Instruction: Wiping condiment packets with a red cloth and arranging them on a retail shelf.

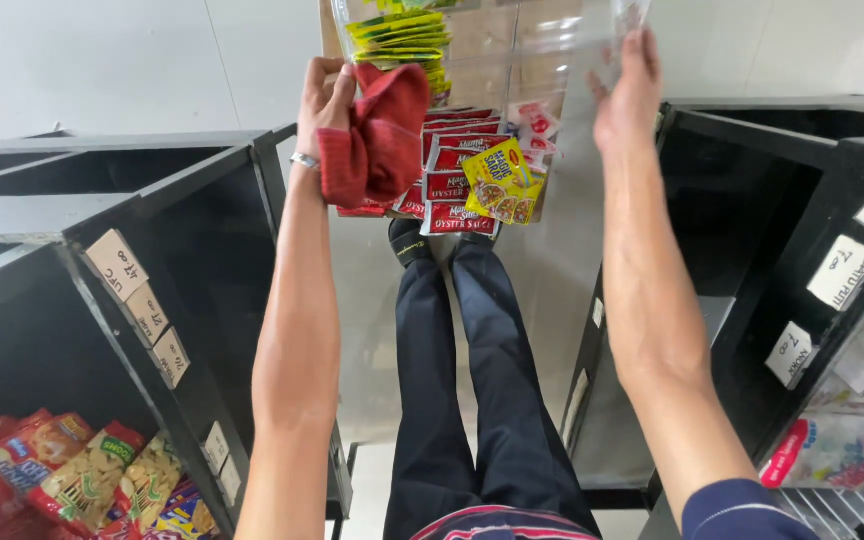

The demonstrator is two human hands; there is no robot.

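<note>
Between black shelving units over a pale tiled floor, the left hand grips a red cloth against a clear plastic tray of sauce sachets; the right hand, fingers extended, presses the tray's other side.

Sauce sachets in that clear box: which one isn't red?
The yellow sachet lying on top of the red sachets, between the left hand with its red cloth and the right hand.

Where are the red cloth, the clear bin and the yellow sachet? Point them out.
red cloth (377, 140), head view, middle of the bunched fabric.
clear bin (542, 45), head view, bare transparent wall.
yellow sachet (500, 182), head view, centre of its front.
</note>
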